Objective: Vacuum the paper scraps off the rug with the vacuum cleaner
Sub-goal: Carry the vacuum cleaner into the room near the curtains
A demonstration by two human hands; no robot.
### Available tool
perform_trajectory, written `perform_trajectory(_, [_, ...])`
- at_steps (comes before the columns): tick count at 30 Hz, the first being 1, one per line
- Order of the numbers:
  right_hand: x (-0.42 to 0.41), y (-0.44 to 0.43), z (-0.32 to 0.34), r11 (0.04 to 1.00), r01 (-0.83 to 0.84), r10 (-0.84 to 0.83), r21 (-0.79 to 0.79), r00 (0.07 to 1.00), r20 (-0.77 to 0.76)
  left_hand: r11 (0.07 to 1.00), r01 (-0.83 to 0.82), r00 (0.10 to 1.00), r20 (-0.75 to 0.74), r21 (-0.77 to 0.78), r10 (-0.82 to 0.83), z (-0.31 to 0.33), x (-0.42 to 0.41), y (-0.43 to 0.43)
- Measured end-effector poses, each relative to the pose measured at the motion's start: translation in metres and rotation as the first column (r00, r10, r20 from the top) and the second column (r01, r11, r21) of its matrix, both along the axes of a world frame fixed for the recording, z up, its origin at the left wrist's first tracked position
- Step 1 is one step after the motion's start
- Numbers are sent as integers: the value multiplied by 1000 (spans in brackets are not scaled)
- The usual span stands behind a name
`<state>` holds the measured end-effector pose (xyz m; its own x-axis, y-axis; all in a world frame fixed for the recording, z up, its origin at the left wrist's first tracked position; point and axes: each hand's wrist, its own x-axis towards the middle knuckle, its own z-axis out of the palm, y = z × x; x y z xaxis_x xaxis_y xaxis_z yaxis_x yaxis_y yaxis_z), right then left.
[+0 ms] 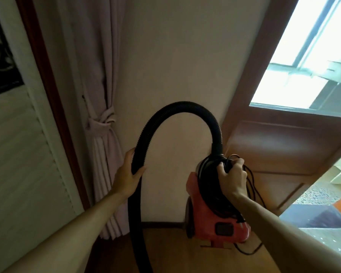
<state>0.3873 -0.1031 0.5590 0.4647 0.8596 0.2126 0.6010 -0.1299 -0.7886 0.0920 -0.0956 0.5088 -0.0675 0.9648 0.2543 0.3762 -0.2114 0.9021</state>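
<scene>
Now, lift the vacuum cleaner point(219, 223) straight up by its top, right hand point(232, 174) clenched round the top and the bundled cord point(252, 186), left hand point(129, 170) wrapped round the hose point(177, 107) to steady it. Keep loose cord loops clear. Stands on end on a wooden floor point(175, 253) against a pale wall point(165, 56), between a tied curtain point(100, 115) and a wooden door point(274, 154). No rug or scraps in view.

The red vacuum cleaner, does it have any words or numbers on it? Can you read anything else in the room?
No readable text anywhere.
Red plastic vacuum cleaner: its dark rectangular panel shows no letters; the right hand and black coiled cord hide the top.
Dark framed picture at upper left: pale swirls only, no words.
Black ribbed hose in the left hand: no print.
</scene>
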Motion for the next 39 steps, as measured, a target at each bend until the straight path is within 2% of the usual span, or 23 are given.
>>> perform_trajectory(6, [32,-8,53,996,64,-63,69,998,-22,997,64,992,-115,42,-59,66,24,13])
perform_trajectory(11, [74,-19,77,987,135,-131,82,990,-50,995,96,988,-123,33,-91,97,74,20])
perform_trajectory(20, [183,-50,120,939,298,-273,168,949,-157,984,125,980,-167,126,-103,139,210,23])
perform_trajectory(32, [366,-116,164,877,451,-437,167,892,-114,929,288,951,-183,231,-250,191,394,4])
perform_trajectory(39, [445,-175,190,786,579,-562,217,815,-137,862,419,905,-199,285,-375,214,497,-16])
